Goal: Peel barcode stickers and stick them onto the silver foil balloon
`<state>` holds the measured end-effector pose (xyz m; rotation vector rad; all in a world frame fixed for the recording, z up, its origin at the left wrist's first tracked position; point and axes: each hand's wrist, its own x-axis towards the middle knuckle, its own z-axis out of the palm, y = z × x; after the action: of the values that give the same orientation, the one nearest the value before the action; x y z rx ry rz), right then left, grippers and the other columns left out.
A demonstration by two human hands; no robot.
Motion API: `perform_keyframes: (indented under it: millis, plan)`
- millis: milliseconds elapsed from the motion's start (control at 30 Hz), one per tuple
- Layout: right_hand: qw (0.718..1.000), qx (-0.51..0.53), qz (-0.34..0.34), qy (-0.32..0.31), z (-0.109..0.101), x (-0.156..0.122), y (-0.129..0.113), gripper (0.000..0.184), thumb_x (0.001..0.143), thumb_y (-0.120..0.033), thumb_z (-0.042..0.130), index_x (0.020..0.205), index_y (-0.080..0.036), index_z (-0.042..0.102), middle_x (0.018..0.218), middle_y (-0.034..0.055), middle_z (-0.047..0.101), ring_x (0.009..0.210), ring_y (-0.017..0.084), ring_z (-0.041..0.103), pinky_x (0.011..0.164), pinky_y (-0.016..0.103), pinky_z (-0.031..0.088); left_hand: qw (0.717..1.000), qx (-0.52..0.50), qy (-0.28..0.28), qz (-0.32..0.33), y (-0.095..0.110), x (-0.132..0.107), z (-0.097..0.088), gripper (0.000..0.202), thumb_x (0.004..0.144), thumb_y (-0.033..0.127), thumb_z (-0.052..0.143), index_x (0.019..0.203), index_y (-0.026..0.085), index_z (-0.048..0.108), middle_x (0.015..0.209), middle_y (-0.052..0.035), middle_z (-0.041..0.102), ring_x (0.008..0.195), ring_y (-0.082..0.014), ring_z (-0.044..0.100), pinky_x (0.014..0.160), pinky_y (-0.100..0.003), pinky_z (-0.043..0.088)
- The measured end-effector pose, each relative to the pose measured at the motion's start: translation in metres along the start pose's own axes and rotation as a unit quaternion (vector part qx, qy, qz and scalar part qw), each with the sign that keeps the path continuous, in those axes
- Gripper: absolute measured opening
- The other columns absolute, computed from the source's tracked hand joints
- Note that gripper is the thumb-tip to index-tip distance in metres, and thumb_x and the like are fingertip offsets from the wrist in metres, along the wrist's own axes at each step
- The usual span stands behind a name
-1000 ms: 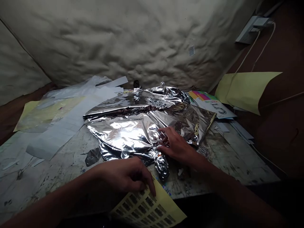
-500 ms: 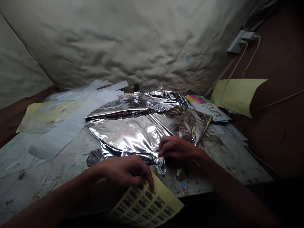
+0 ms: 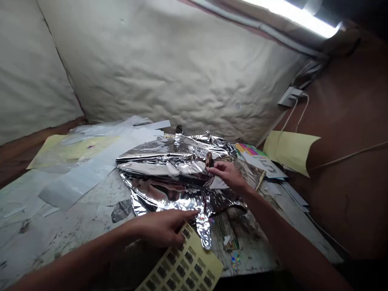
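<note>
Foil [image 3: 169, 190]: while the left hand [image 3: 159, 227] is staying low at the front, the right hand [image 3: 230, 176] is raising part of the foil, which is lying silver and creased mid-desk.
Lifted fold [image 3: 209, 158]: newly standing up; a half second ago the right hand was down by the neck [image 3: 203, 232], now it is working farther back.
Front layer: no longer lying flat, now tilting and reflecting darker; this probably means it is being pulled clear of what is under it.
Right hand: pinching the fold between thumb and forefinger.
Left hand: closing on the label sheet [image 3: 184, 268], forefinger stretching out and seemingly touching the neck, likely steadying it; other fingers mostly hiding.
Label sheet: yellow, dark-printed, hanging past the front edge, just beside the neck.
Desk [image 3: 87, 224]: carrying a paper strip [image 3: 68, 190] at left and a booklet [image 3: 268, 165] at right.
Lamp [image 3: 297, 16]: now showing above, the view is tilting up.
</note>
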<state>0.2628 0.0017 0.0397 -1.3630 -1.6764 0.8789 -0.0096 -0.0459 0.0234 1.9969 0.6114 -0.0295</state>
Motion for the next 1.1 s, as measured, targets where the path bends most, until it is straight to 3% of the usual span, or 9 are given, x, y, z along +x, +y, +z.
perform_keyframes:
  millis: [133,233,333,467,633,800,900,1000,1100]
  plan:
    - [0.975,-0.218,-0.003,-0.036,-0.021,0.088,-0.03,0.041,0.074,-0.053,0.067,0.068,-0.013,0.069,0.054,-0.0007,0.055,0.05,0.01,0.043,0.049,0.023,0.03,1.0,-0.011,-0.014,0.004,0.001,0.001,-0.002,0.086,0.072,0.018,0.063,0.15,0.032,0.029,0.077,0.0027,0.058,0.062,-0.0136,0.051,0.052,-0.018,0.039]
    - [0.946,-0.308,0.038,-0.098,-0.026,0.16,-0.054,0.029,0.062,-0.039,0.08,0.06,-0.012,0.07,0.054,0.0015,0.06,0.056,0.013,0.052,0.054,0.024,0.035,0.999,-0.026,-0.005,0.02,-0.004,0.002,-0.003,0.085,0.07,0.019,0.069,0.146,0.034,0.036,0.067,0.0052,0.05,0.054,-0.0104,0.045,0.044,-0.015,0.033]
    - [0.941,-0.337,0.033,-0.021,-0.009,0.211,-0.068,0.02,0.067,-0.029,0.078,0.066,-0.011,0.072,0.066,0.0066,0.067,0.072,0.019,0.06,0.064,0.025,0.04,0.991,-0.132,-0.03,0.012,-0.009,0.006,-0.004,0.085,0.069,0.022,0.074,0.145,0.03,0.039,0.063,0.006,0.052,0.049,-0.009,0.045,0.042,-0.015,0.032]
    - [0.936,-0.34,0.011,0.087,0.036,0.235,-0.064,0.025,0.09,-0.032,0.058,0.097,-0.011,0.069,0.102,0.0131,0.069,0.101,0.024,0.06,0.084,0.032,0.043,0.949,-0.315,-0.02,-0.015,-0.013,0.009,-0.006,0.06,0.069,0.027,0.078,0.126,0.019,0.063,0.064,0.0018,0.063,0.047,-0.0083,0.049,0.045,-0.016,0.039]
    - [0.951,-0.306,-0.003,0.052,0.079,0.223,-0.033,0.029,0.094,-0.036,0.055,0.111,-0.014,0.061,0.113,0.008,0.063,0.1,0.021,0.062,0.089,0.043,0.05,0.877,-0.475,0.075,-0.014,-0.012,0.012,-0.013,0.044,0.067,0.021,0.08,0.109,0.013,0.069,0.059,0.0016,0.061,0.046,-0.0072,0.05,0.043,-0.015,0.039]
    - [0.967,-0.252,-0.026,-0.027,0.07,0.192,-0.031,0.028,0.09,-0.027,0.061,0.114,-0.012,0.062,0.113,0.0104,0.066,0.102,0.022,0.062,0.089,0.036,0.048,0.818,-0.537,0.205,-0.007,-0.022,0.02,-0.022,0.03,0.068,0.029,0.081,0.087,0.01,0.068,0.054,0.0027,0.056,0.049,-0.0093,0.056,0.047,-0.017,0.045]
    - [0.975,-0.2,-0.052,-0.081,0.051,0.151,-0.043,0.031,0.095,-0.032,0.051,0.117,-0.014,0.063,0.115,0.0103,0.067,0.101,0.02,0.063,0.087,0.031,0.048,0.791,-0.548,0.271,-0.015,-0.031,0.023,-0.026,0.034,0.069,0.038,0.081,0.083,0.012,0.065,0.06,-0.0002,0.061,0.051,-0.0105,0.058,0.048,-0.02,0.048]
    - [0.961,-0.024,-0.045,-0.273,0.04,0.094,-0.042,0.042,0.087,-0.043,0.061,0.119,-0.016,0.064,0.11,0.0091,0.068,0.095,0.019,0.064,0.08,0.031,0.05,0.782,-0.546,0.299,-0.021,-0.035,0.024,-0.025,0.041,0.071,0.044,0.079,0.093,0.013,0.064,0.07,-0.0041,0.066,0.062,-0.0159,0.066,0.054,-0.025,0.054]
    - [0.966,0.063,0.012,-0.249,0.044,0.042,-0.026,0.052,0.074,-0.04,0.075,0.118,-0.015,0.063,0.087,0.0036,0.068,0.075,0.015,0.062,0.067,0.027,0.049,0.786,-0.54,0.301,-0.02,-0.034,0.025,-0.021,0.04,0.073,0.043,0.078,0.095,0.013,0.063,0.078,-0.0073,0.069,0.07,-0.0202,0.07,0.058,-0.029,0.057]
